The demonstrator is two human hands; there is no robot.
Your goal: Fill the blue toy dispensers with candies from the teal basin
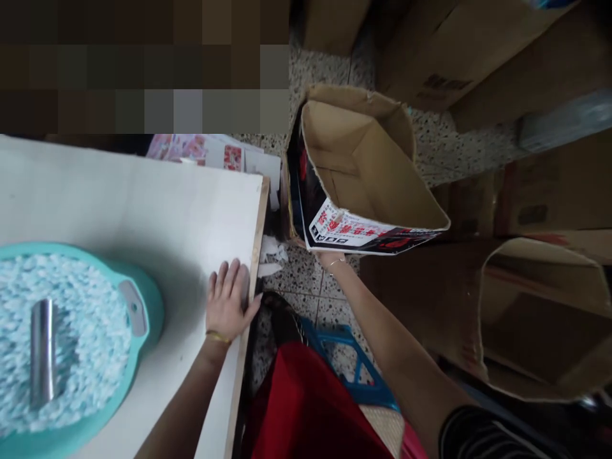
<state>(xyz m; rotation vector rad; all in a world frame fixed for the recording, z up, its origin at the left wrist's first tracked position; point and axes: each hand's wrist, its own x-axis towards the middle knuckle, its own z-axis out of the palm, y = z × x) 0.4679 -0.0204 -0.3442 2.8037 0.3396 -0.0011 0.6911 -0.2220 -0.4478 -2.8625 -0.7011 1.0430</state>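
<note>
My left hand (227,307) lies flat with fingers spread on the white tabletop (191,210), its thumb at the wooden edge. To the right of the table, my right hand (331,259) grips an open cardboard box (377,238) with black, white and red printing from its near side; the box covers most of the fingers. The box is tilted, its mouth facing up, and its bare brown inside shows. Another brown carton (406,121) stands close behind it. Left of my left hand is a turquoise tub (153,312) of small pale blue-white pieces, with a shiny metal cylinder (43,350) lying on them.
A blue plastic stool (366,382) stands on the speckled floor (335,312) near my legs. Large cartons (430,57) fill the back right, and an open carton (415,287) lies at the right. Printed papers or packs (210,152) sit behind the table.
</note>
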